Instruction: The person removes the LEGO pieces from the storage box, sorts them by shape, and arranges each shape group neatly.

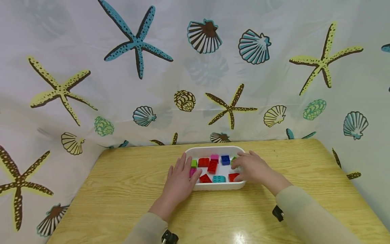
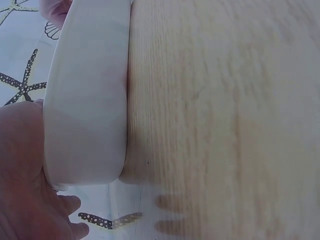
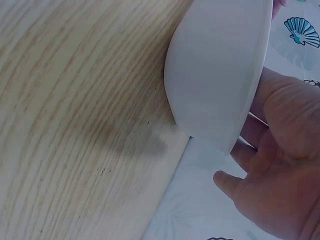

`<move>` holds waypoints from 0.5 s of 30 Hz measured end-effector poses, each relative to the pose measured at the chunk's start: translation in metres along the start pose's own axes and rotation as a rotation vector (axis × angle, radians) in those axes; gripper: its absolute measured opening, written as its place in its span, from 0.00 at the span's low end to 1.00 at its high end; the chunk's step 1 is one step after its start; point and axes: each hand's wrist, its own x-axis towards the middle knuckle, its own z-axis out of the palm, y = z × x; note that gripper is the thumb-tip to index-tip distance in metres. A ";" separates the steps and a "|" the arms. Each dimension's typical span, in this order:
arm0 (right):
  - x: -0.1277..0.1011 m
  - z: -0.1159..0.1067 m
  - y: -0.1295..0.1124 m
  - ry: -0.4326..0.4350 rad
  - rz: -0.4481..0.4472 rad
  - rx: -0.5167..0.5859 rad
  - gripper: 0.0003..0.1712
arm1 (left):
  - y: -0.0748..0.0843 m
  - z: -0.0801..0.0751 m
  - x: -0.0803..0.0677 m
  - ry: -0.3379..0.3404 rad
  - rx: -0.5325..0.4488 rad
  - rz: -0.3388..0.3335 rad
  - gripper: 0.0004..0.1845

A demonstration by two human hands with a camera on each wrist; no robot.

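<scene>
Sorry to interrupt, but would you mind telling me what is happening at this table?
A person has both hands on a white tray of toy building bricks on a wooden table. The left hand rests over the tray's left end, the right hand over its right end. Inside lie red bricks, a blue brick and others in pink, green and teal.

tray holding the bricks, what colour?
White: the tray is plain white, with no pattern. The head view shows it best.
</scene>
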 end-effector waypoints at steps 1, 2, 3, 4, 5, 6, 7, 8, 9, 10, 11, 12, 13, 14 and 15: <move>0.001 0.000 0.000 -0.003 -0.001 -0.001 0.19 | 0.000 0.000 0.000 0.000 -0.002 -0.001 0.44; 0.001 0.000 -0.001 -0.007 -0.001 -0.004 0.17 | 0.001 0.000 0.000 0.001 -0.007 -0.001 0.44; 0.002 0.000 -0.001 -0.011 -0.002 -0.009 0.17 | 0.001 -0.001 0.000 0.001 -0.009 -0.002 0.44; 0.002 0.000 -0.002 -0.015 -0.001 -0.011 0.16 | 0.002 -0.001 0.000 0.003 -0.013 0.001 0.44; 0.003 0.000 -0.002 -0.019 -0.001 -0.015 0.15 | 0.002 -0.001 0.000 0.006 -0.014 0.003 0.43; 0.004 0.000 -0.002 -0.022 -0.005 -0.022 0.15 | 0.002 -0.001 0.000 0.007 -0.015 0.004 0.43; 0.005 0.000 -0.003 -0.025 -0.003 -0.023 0.15 | 0.002 -0.002 -0.001 0.008 -0.013 0.005 0.43; 0.006 0.000 -0.003 -0.029 -0.004 -0.026 0.14 | 0.002 -0.002 -0.001 0.011 -0.012 0.006 0.43; 0.006 0.000 -0.004 -0.031 -0.005 -0.027 0.14 | 0.002 -0.001 -0.001 0.014 -0.009 0.008 0.43; 0.007 0.000 -0.004 -0.033 -0.007 -0.031 0.13 | 0.002 -0.001 -0.001 0.017 -0.007 0.009 0.42; 0.008 0.001 -0.004 -0.034 -0.010 -0.035 0.12 | 0.001 -0.001 -0.001 0.018 -0.004 0.007 0.42; 0.009 0.002 -0.004 -0.038 -0.009 -0.034 0.12 | 0.001 -0.001 -0.001 0.018 -0.004 0.005 0.42; 0.010 0.002 -0.005 -0.040 -0.010 -0.038 0.11 | 0.001 -0.001 -0.001 0.018 -0.003 0.004 0.42; 0.011 0.003 -0.005 -0.042 -0.013 -0.046 0.10 | 0.001 -0.001 -0.002 0.018 -0.002 0.002 0.42; 0.011 0.004 -0.005 -0.045 -0.011 -0.047 0.09 | 0.001 -0.001 -0.002 0.017 -0.001 -0.001 0.42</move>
